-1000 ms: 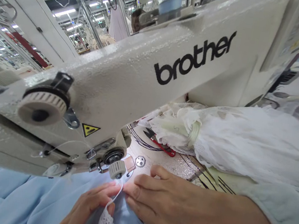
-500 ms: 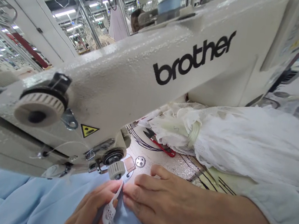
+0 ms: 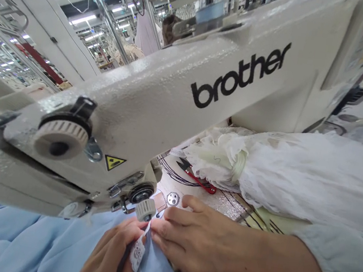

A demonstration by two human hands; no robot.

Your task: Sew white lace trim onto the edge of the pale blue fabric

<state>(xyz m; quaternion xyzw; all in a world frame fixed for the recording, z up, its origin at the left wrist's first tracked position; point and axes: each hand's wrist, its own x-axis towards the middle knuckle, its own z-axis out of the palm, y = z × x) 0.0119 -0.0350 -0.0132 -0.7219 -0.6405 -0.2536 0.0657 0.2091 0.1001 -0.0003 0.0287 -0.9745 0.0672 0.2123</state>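
My left hand (image 3: 113, 251) is closed in front of the sewing machine's head, with thumb and fingers at a white lace trim (image 3: 137, 254) on light blue fabric (image 3: 157, 264). A dark grey strip shows along its fingers; I cannot make out what it is. My right hand (image 3: 208, 253) comes in from the right with fingers curled, its fingertips gripping the blue fabric's edge beside the lace. Both sets of fingertips nearly meet just below the white knob (image 3: 145, 209) of the sewing machine (image 3: 159, 101). The needle is hidden from view.
Red-handled thread snips (image 3: 199, 178) lie on the machine bed beyond my right hand, near dark cords. A tied bundle of white lacy fabric (image 3: 292, 170) fills the right side. More light blue cloth (image 3: 16, 238) spreads at lower left.
The view has shifted slightly, so the machine appears a little farther right. Both hands stay at the lace and blue fabric, with only a small shift of the fingers.
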